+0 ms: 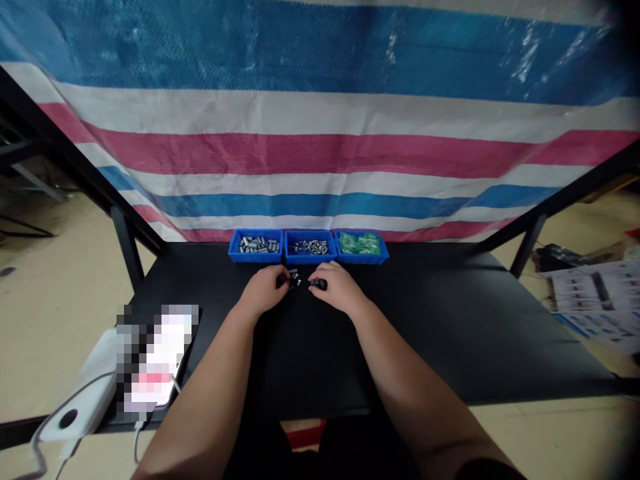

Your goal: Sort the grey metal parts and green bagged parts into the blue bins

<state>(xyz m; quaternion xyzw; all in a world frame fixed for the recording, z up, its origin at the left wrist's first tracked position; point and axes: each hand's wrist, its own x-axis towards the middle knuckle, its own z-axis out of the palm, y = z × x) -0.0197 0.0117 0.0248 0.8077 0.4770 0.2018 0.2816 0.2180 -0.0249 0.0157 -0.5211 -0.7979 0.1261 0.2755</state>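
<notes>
My right hand (339,285) is closed, its fingers pinching a small black rounded part (319,284) whose kind I cannot make out. Opposite it, my left hand (266,289) has its thumb and fingers curled together beside a few small silvery metal pieces (295,274). Whatever lies between those left fingertips is too small and dark to name. Both hands are low over the black tabletop (310,373), a short gap apart. Just behind them is a blue bin (311,260) with small screw-like metal parts (316,247).
A left blue bin (256,259) holds short grey metal cylinders; a right one (363,259) holds green items in clear plastic. A blurred-out phone (165,360) and a white power bank (83,393) with cables lie at left. Striped sheeting (320,153) hangs behind, between black frame bars.
</notes>
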